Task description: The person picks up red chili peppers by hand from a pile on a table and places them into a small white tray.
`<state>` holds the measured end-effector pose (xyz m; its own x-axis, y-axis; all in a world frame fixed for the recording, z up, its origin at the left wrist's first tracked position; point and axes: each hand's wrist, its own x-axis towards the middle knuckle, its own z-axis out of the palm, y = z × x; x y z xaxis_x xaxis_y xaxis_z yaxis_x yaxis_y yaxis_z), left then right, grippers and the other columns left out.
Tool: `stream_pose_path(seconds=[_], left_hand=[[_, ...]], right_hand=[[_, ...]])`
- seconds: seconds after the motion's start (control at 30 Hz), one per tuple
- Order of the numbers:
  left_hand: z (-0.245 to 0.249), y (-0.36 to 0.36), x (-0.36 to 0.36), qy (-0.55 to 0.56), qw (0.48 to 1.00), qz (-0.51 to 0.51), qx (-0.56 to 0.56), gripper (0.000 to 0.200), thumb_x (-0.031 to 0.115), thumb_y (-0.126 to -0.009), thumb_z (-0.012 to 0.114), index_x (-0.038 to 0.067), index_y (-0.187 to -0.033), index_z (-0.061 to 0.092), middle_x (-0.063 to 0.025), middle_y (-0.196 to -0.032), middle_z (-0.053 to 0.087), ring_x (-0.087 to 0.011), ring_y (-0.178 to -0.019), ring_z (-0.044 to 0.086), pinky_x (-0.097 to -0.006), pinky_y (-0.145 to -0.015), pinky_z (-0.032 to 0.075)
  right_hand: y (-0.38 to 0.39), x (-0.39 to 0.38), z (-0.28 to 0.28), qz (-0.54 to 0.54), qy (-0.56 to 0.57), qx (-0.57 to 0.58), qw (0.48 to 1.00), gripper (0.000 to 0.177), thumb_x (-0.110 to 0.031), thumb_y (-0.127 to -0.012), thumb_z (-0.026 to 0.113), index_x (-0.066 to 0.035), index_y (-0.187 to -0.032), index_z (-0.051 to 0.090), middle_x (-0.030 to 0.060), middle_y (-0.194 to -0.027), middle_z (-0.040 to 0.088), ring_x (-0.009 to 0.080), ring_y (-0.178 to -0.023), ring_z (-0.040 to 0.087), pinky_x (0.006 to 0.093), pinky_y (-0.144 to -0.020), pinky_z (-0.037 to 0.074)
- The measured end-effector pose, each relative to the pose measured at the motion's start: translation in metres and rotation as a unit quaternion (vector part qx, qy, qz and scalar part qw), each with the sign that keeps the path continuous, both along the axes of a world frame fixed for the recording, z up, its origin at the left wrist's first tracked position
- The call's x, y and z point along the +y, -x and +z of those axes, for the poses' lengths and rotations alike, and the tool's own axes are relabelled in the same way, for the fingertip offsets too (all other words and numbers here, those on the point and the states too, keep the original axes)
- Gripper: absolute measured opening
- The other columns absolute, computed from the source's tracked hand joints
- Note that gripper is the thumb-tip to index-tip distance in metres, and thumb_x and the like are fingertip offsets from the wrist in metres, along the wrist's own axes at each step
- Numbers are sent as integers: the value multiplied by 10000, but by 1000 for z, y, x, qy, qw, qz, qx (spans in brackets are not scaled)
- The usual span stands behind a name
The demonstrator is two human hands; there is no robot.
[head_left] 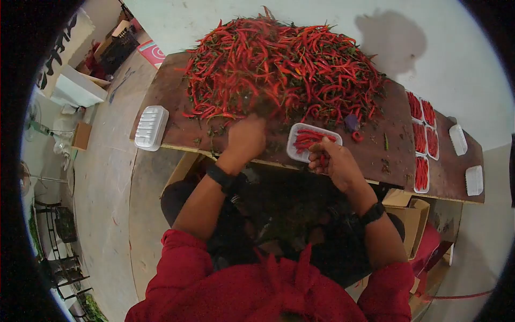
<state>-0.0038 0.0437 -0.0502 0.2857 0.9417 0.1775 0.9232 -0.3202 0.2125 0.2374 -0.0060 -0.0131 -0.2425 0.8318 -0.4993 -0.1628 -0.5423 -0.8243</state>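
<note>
A big heap of red chilies (300, 64) with green stems lies on the brown table (177, 129) against the wall. At the front edge of the heap is my left hand (247, 138), back up; its fingers are blurred and partly hidden, so what they hold does not show. My right hand (335, 163) has its fingers curled around a few red chilies, at the right front corner of a white tray (293, 151). Several red chilies (312, 137) lie side by side in that tray. A small purple thing (352, 123) sits right of the tray.
At the left end stands a stack of white trays (152, 127). Several filled chili trays (421, 174) are grouped on the right, with white trays (474, 181) beyond them. A cardboard box (418, 225) is below the table at right. Loose stems and leaves lie along the front edge.
</note>
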Motion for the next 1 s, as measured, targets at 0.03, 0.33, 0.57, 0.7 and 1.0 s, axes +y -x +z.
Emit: stream_pose_path(seconds=[0.03,0.33,0.57,0.7,1.0], left_hand=[[2,-1,0,-1,1000,-1,0,138,157,-738,597,52,-822,566,-137,-850,563,-341,-792,591,-438,-676,494],[41,-16,-18,46,981,-51,-181,273,165,-694,679,56,-923,579,-133,-822,616,-296,-790,605,-396,-701,483],[34,-48,-56,170,933,-122,-294,312,143,-722,680,35,-987,556,-129,-854,626,-250,-805,630,-354,-721,492],[31,-51,-60,172,916,-156,-327,320,156,-734,679,37,-1004,554,-136,-853,623,-253,-810,631,-360,-723,492],[28,9,-14,-35,980,-55,-186,244,186,-758,623,37,-948,589,-169,-926,597,-351,-860,580,-429,-727,479]], right_hand=[[0,0,0,-1,-1,0,1000,398,-365,-953,403,-8,-973,578,58,-808,588,146,-688,586,258,-617,442],[0,-6,-2,63,-98,-114,987,223,-188,-883,555,-7,-1008,590,27,-820,595,92,-690,567,226,-618,440],[5,-12,-12,150,-173,-176,958,310,-229,-814,622,4,-1017,627,78,-934,654,147,-847,600,282,-770,466],[11,-17,-5,135,-165,-151,965,153,-136,-835,602,-33,-946,588,5,-807,589,72,-682,538,223,-640,438],[-9,-4,-7,4,-65,-30,997,193,-156,-848,515,1,-926,596,67,-849,623,165,-764,605,291,-687,501]])
